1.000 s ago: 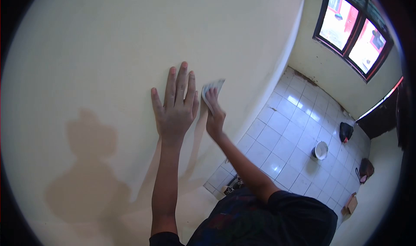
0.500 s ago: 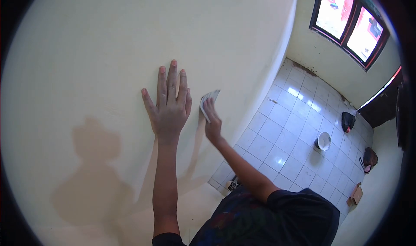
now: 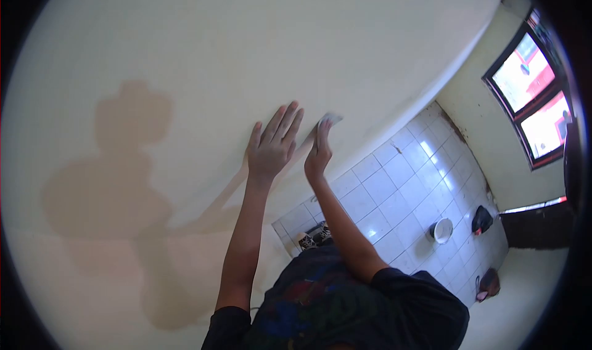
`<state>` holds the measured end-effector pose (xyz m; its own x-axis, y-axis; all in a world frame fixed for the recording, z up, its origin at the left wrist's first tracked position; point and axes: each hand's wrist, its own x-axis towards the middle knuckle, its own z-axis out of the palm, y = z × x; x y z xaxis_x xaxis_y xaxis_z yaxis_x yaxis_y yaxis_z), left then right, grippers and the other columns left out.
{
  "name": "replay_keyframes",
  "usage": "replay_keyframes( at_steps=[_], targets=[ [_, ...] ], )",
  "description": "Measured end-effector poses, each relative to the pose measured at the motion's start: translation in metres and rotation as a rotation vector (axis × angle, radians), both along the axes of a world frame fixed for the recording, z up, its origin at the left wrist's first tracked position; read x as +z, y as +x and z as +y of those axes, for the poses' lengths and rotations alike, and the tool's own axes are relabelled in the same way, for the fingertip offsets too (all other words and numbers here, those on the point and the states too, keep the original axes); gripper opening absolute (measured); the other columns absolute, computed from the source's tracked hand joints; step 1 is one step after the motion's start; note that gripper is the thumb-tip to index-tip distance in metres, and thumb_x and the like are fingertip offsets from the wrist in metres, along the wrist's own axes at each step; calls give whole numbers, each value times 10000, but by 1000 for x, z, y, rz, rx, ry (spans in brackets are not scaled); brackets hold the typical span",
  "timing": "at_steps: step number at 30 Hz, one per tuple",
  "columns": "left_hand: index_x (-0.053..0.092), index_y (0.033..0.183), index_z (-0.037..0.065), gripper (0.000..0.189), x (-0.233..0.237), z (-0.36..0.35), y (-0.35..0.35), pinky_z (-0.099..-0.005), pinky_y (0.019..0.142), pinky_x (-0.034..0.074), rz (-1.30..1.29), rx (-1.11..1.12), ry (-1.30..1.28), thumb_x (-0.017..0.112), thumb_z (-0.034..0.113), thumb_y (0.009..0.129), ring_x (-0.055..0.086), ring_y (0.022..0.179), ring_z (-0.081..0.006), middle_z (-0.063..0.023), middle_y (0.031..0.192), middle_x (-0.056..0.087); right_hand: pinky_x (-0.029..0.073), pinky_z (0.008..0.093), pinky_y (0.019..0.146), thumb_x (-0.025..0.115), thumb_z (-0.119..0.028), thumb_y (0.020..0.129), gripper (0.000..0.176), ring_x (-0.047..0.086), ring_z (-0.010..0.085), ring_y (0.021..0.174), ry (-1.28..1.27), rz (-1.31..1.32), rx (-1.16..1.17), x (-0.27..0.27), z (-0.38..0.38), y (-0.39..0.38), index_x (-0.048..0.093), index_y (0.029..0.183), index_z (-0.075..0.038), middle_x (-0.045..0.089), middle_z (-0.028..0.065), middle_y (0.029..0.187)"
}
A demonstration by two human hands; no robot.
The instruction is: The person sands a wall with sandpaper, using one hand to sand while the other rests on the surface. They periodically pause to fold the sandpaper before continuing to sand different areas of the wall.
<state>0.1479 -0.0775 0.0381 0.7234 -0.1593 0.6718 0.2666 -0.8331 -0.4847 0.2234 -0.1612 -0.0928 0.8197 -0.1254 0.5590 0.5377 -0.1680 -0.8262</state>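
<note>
A cream-coloured wall (image 3: 203, 42) fills the left and middle of the view. My left hand (image 3: 270, 156) lies flat on it with the fingers stretched out, holding nothing. Just to its right, my right hand (image 3: 319, 156) presses a piece of sandpaper (image 3: 333, 117) against the wall. Only the sheet's pale, greyish back shows beyond the fingertips; the side towards the wall is hidden. The two hands are close together but not touching.
On the white tiled floor (image 3: 394, 190) stand a white bucket (image 3: 442, 230) and a black plastic bag (image 3: 481, 220). A brown bag (image 3: 489, 284) lies near the far wall. A dark-framed window (image 3: 535, 97) is at the upper right. My shoes (image 3: 313, 236) are below.
My view has tilted and shifted. Both hands appear further right, and the left hand now slants to the right with its fingers closer together. The right hand still holds the sandpaper against the wall.
</note>
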Motion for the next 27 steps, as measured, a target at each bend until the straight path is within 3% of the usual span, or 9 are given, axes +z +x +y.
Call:
replay_keyframes(
  at_steps=[4, 6, 9, 12, 16, 19, 21, 24, 27],
  targets=[
    [530, 1324, 367, 391, -31, 39, -59, -523, 1143, -8, -119, 102, -209, 438, 337, 945, 282, 1407, -200, -27, 1498, 363, 335, 358, 1086, 398, 16, 951, 416, 358, 308, 1350, 75, 36, -16, 8, -13, 25, 438, 1366, 8, 402, 211, 1425],
    [565, 1294, 355, 367, -33, 67, -88, -554, 1130, -55, -229, 134, -225, 428, 344, 954, 207, 1433, -277, -90, 1522, 302, 312, 358, 1103, 395, -56, 981, 393, 354, 299, 1355, 249, 71, -73, 77, -21, 65, 428, 1365, 23, 395, 206, 1432],
    [554, 1290, 399, 375, -39, 99, -114, -551, 1135, -61, -391, 159, -230, 416, 359, 944, 202, 1437, -240, -42, 1524, 310, 251, 365, 1135, 398, -96, 994, 397, 310, 297, 1381, 404, 27, -49, 161, -21, 68, 418, 1366, 40, 351, 209, 1460],
    [564, 1282, 380, 369, -58, 112, -117, -604, 1119, -44, -439, 179, -134, 380, 388, 962, 195, 1439, -241, -5, 1520, 317, 216, 349, 1143, 370, -88, 1004, 391, 284, 301, 1395, 387, -33, 5, 150, 15, 26, 415, 1372, 37, 333, 159, 1489],
    [547, 1303, 308, 390, -72, 107, -120, -665, 1092, -27, -442, 201, -86, 341, 381, 980, 159, 1444, -288, -29, 1522, 303, 212, 575, 1097, 466, 137, 818, 487, 266, 465, 1359, -101, -317, 253, 29, 48, -63, 504, 1297, 58, 411, 257, 1411],
    [557, 1296, 302, 386, -86, 107, -131, -647, 1102, -29, -430, 209, -111, 342, 371, 983, 160, 1445, -279, -34, 1522, 303, 185, 593, 1098, 450, 144, 811, 490, 250, 491, 1357, -110, -419, 255, 50, 55, -63, 506, 1291, 64, 403, 271, 1411],
    [561, 1293, 298, 385, -82, 107, -134, -637, 1107, -29, -400, 226, -120, 342, 365, 985, 158, 1446, -275, -41, 1524, 299, 130, 565, 1126, 419, 131, 850, 557, 196, 396, 1405, -93, -623, 177, 126, 61, -43, 427, 1389, -11, 314, 187, 1491],
    [551, 1303, 334, 374, -71, 105, -141, -587, 1134, -12, -458, 219, -244, 372, 340, 974, 196, 1439, -238, -3, 1513, 330, 87, 569, 1132, 439, 73, 858, 526, 201, 390, 1410, -22, -678, 162, 211, 67, -43, 439, 1378, -1, 325, 175, 1492],
    [541, 1317, 302, 383, -68, 112, -143, -606, 1127, -4, -653, 174, -369, 400, 343, 964, 183, 1442, -249, -19, 1520, 315, 98, 593, 1121, 446, 37, 850, 493, 233, 393, 1403, -109, -786, 187, 180, 83, -61, 498, 1338, -11, 360, 192, 1471]
  ],
)
